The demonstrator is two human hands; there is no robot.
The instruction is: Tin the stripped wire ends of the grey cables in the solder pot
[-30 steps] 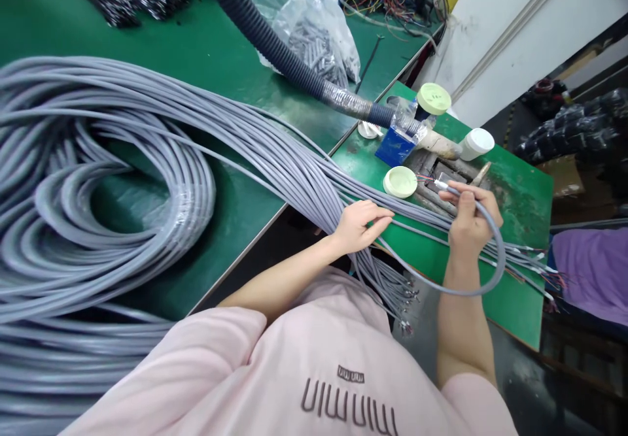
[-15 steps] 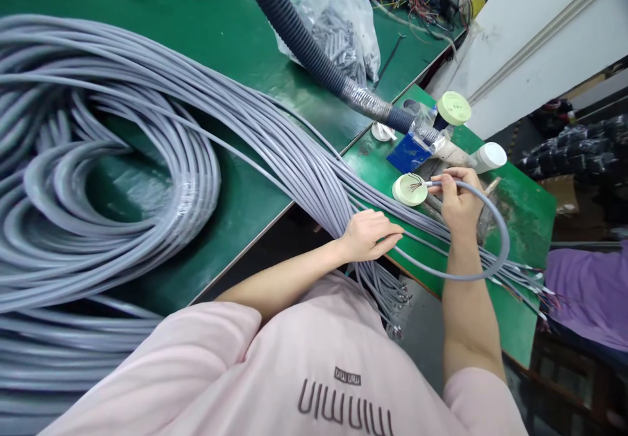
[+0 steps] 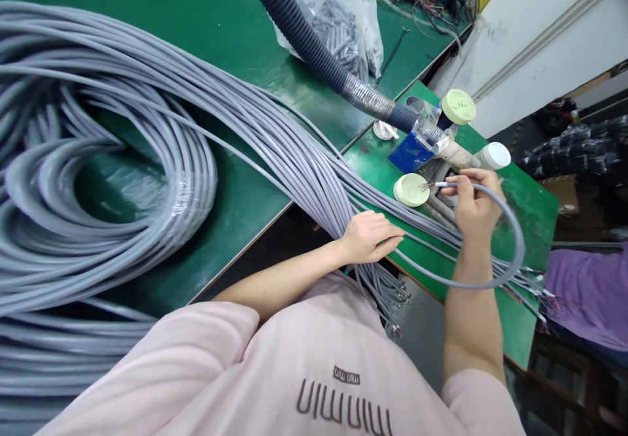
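Observation:
My right hand [image 3: 477,206] pinches a grey cable [image 3: 519,243] close to its stripped end. Thin bare wires [image 3: 432,186] fan out from that end, beside the rim of a small pale-yellow tub [image 3: 411,190]. From there the cable bends in a wide loop back to my left hand [image 3: 371,236]. My left hand is closed on this cable, fingers together, against a thick bundle of grey cables [image 3: 314,184]; its grip underneath is partly hidden. More stripped cable ends [image 3: 392,292] hang below my left wrist.
A large coil of grey cable [image 3: 193,191] lies on the green table at left. A black corrugated hose [image 3: 304,37] reaches a nozzle [image 3: 458,155] over the small green bench. Around it stand a yellow-lidded jar [image 3: 458,106], white jar [image 3: 494,155] and blue box [image 3: 411,151]. A person in purple [image 3: 589,292] is at right.
My right hand has drawn the cable end to the right, away from the middle of the pale-yellow tub. My left hand has stayed almost in place.

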